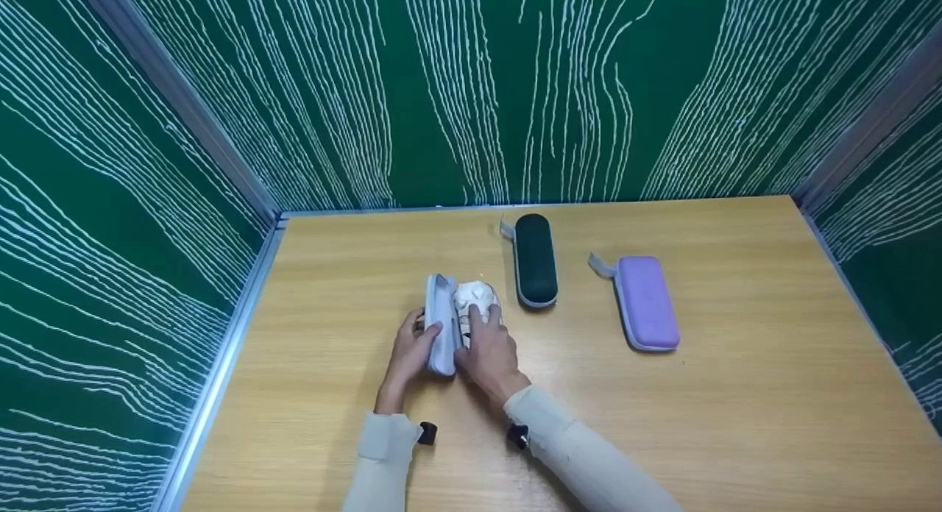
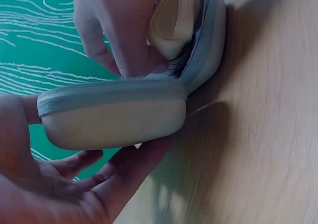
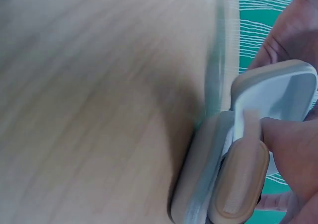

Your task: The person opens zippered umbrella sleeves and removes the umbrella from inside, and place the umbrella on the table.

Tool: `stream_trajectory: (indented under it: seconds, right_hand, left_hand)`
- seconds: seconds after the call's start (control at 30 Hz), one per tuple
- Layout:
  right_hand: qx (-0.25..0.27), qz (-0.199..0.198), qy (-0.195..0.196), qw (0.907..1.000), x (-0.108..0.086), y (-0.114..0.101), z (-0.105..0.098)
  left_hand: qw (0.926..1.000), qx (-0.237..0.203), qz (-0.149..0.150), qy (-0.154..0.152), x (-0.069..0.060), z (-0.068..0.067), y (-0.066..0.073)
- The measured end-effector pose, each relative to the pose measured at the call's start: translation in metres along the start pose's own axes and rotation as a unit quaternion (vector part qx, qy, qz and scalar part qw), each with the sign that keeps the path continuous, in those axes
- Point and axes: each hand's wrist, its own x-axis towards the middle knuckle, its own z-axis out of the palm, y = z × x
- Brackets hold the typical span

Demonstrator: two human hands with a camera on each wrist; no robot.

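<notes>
A pale zip case [image 1: 441, 354] stands unzipped on the table, its two halves spread apart like a book. My left hand [image 1: 407, 354] grips the left half, thumb over the rim and fingers behind its outer shell [image 2: 114, 119]. In the other half sits what looks like a compact folded umbrella [image 1: 473, 294], whitish with dark marks. Its tan rounded handle end with a strap [image 3: 241, 179] faces the wrist cameras. My right hand [image 1: 491, 354] holds the umbrella between thumb and fingers. The fingertips are partly hidden in the wrist views.
A dark green rounded case [image 1: 536, 258] with a grey strap lies behind and to the right. Farther right is a purple case [image 1: 649, 304], also strapped. Green panels with white lines [image 1: 441, 93] border the wooden table [image 1: 736, 424] at the back and sides.
</notes>
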Motion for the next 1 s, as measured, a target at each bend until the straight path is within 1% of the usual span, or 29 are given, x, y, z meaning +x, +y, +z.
stream_trajectory:
  seconds: [0.13,0.3,0.37,0.57,0.7,0.9,1.0]
  right_hand:
    - [0.011,0.011,-0.018,0.9997,0.001,0.000,-0.004]
    - [0.011,0.014,-0.013,0.9998,0.003,0.001,-0.008]
    - [0.004,0.010,-0.002,0.9999,0.003,0.001,-0.008]
    - [-0.010,-0.010,0.038,0.9992,0.003,0.004,-0.008]
    - [-0.004,-0.015,0.044,0.9989,0.004,0.007,-0.009]
    - [0.012,-0.019,0.067,0.9975,0.008,0.012,-0.012]
    - [0.018,-0.012,0.063,0.9978,0.009,0.013,-0.015]
  left_hand:
    - [0.9995,-0.022,-0.009,-0.021,-0.001,0.001,0.000]
    - [0.9979,-0.049,-0.024,-0.034,-0.004,0.003,0.001]
    - [0.9976,-0.055,-0.026,-0.034,-0.004,0.003,0.002]
    - [0.9973,-0.065,-0.015,-0.032,-0.004,0.005,0.004]
    - [0.9971,-0.068,-0.017,-0.030,-0.005,0.006,0.006]
    - [0.9969,-0.075,-0.015,-0.021,-0.006,0.005,0.008]
    - [0.9963,-0.081,-0.020,-0.019,-0.004,0.005,0.008]
